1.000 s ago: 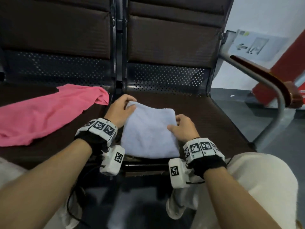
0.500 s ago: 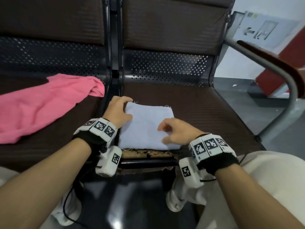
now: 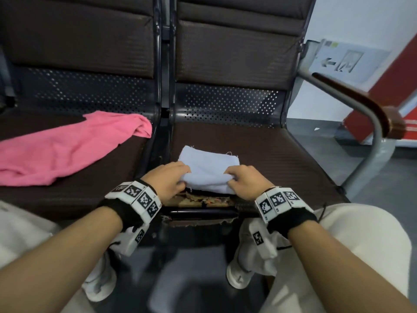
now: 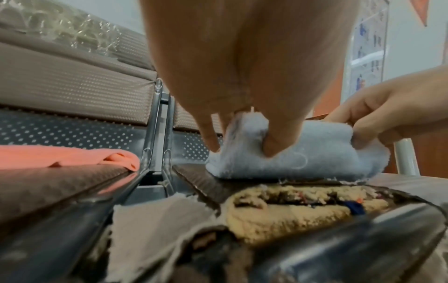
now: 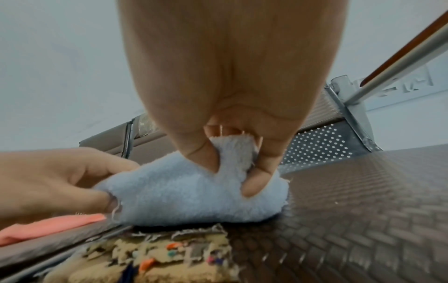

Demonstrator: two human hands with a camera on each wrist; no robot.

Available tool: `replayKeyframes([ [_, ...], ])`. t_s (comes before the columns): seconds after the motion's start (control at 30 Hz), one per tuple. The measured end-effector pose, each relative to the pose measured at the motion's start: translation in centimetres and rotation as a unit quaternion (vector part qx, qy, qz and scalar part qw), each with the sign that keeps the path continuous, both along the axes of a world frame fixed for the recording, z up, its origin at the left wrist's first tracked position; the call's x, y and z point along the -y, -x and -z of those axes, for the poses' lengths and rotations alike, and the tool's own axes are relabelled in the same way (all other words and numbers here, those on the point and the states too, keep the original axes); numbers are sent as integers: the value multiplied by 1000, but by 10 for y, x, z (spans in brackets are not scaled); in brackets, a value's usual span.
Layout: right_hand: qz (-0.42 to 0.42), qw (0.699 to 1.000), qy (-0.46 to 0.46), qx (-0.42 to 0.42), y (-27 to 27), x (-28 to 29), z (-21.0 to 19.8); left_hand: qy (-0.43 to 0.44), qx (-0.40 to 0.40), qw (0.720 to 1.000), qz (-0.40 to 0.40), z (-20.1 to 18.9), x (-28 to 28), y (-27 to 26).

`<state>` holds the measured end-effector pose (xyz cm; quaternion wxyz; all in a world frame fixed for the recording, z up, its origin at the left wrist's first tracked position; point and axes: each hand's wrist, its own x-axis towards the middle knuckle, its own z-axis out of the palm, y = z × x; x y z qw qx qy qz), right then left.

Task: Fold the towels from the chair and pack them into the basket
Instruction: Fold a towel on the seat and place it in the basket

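A folded light blue towel point(image 3: 208, 167) lies on the right chair seat point(image 3: 270, 159) near its torn front edge. My left hand point(image 3: 169, 179) pinches the towel's near left corner, and my right hand point(image 3: 244, 180) pinches its near right corner; the near edge is lifted off the seat. The left wrist view shows my left fingers point(image 4: 278, 137) pressed into the blue towel point(image 4: 303, 159). The right wrist view shows thumb and fingers point(image 5: 257, 180) clamped on the blue towel point(image 5: 189, 195). A pink towel point(image 3: 63, 152) lies spread on the left seat. No basket is in view.
Dark seat backs point(image 3: 237, 46) rise behind both seats. A metal armrest with a wooden top point(image 3: 352, 105) curves at the right. The right seat's front edge is torn, with foam point(image 3: 203, 201) showing. My knees and white shoes point(image 3: 239, 276) are below.
Both hands slid from the towel's sides to its near corners and gripped them. The near edge has risen and bunched, so the towel looks shorter front to back.
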<state>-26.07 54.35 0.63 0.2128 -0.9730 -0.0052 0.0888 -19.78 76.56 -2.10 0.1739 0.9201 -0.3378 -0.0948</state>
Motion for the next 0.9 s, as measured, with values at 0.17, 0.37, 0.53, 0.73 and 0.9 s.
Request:
replayKeyframes([
  [0.17, -22, 993, -8, -113, 4, 4, -4, 68, -56, 995, -44, -17, -4, -2],
  [0.37, 65, 996, -51, -40, -22, 10, -6, 116, -109, 984, -82, -26, -7, -24],
  [0.53, 122, 988, -95, 0, -52, 12, 0, 76, -105, 984, -123, -16, -5, -54],
  [0.73, 194, 975, -65, -92, -76, 15, 24, 14, -117, 984, -131, 10, -3, -78],
  [0.9, 178, 963, -28, -198, -86, 11, 32, -21, -119, 985, -125, 17, -3, -83],
])
